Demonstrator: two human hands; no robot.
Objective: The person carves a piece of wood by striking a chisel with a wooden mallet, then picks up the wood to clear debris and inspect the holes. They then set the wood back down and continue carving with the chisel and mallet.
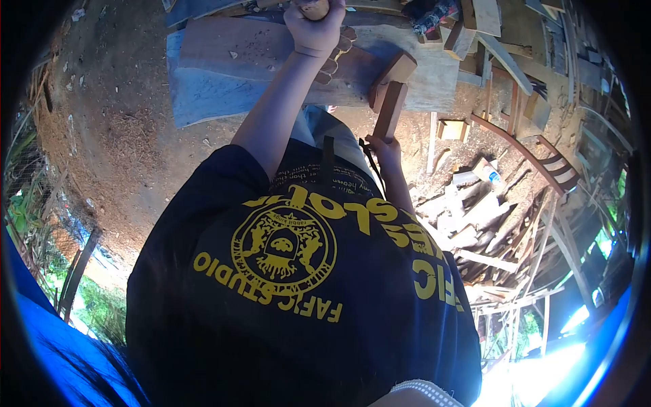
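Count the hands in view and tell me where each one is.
2. The left hand grips a round wooden handle at the top edge, over the carved plank. The right hand holds a wooden mallet mid-frame.

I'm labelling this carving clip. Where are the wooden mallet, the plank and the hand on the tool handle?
wooden mallet point(392, 102), head view, on its handle.
plank point(217, 57), head view, bare top face.
left hand point(313, 30), head view, back of the fist.
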